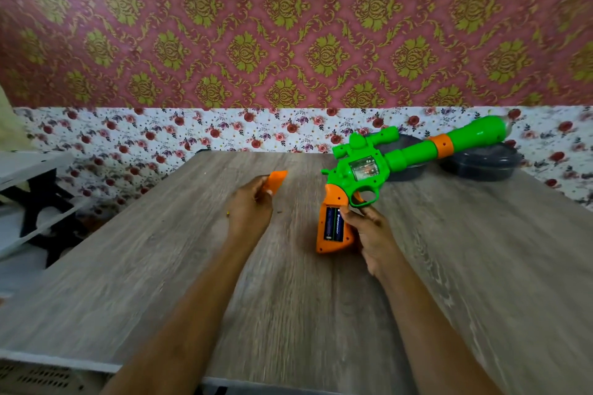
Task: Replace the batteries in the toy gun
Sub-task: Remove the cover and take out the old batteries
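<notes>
Right hand [372, 234] grips the toy gun [365, 170], batteries [334, 223] showing inside. Left of it, left hand [250, 205] pinches the cover [276, 181]

Toy gun [369, 170]: 1, at 2 o'clock. Orange battery cover [276, 180]: 1, at 11 o'clock. Batteries [335, 224] in grip: 2. Dark round containers [481, 165]: 2, at 2 o'clock.

Grey woodgrain table [167, 266]; maroon-gold damask wall [288, 26]; floral strip [192, 131]; white shelf [29, 167] left.
</notes>
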Demonstrator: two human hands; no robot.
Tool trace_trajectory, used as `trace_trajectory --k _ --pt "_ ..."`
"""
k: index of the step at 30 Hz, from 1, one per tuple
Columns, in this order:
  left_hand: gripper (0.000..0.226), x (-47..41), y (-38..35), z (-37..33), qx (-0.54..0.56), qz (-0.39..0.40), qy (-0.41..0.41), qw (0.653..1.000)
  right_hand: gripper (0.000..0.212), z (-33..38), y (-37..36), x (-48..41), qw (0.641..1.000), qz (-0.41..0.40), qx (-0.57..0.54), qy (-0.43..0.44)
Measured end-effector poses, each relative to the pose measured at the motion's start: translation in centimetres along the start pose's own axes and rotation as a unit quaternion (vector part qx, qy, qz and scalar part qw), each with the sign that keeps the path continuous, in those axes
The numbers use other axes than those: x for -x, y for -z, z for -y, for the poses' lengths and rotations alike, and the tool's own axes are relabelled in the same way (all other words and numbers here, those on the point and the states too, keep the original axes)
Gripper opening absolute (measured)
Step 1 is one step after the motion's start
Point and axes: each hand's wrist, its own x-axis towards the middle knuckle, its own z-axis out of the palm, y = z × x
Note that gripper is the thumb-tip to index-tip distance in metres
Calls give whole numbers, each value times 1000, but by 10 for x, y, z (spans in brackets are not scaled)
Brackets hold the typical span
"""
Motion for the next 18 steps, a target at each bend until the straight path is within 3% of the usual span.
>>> trace_trajectory --k 5,14,16,18 --pt "32 -30 -23 -9 -150 115 -73 979 18 -4 2 -5 1000 -5 5 3" --pt "40 -56 -65 18 -322 258 -38 910 18 -10 4 -11 1000 -7 -8 -9" --pt "41 -54 -59 20 -308 257 -45 915 18 -10 4 -10 1000 -5 -9 -7" --pt "43 -55 -48 21 -259 213 -31 941 17 -10 5 -10 1000 -5 -9 -10"
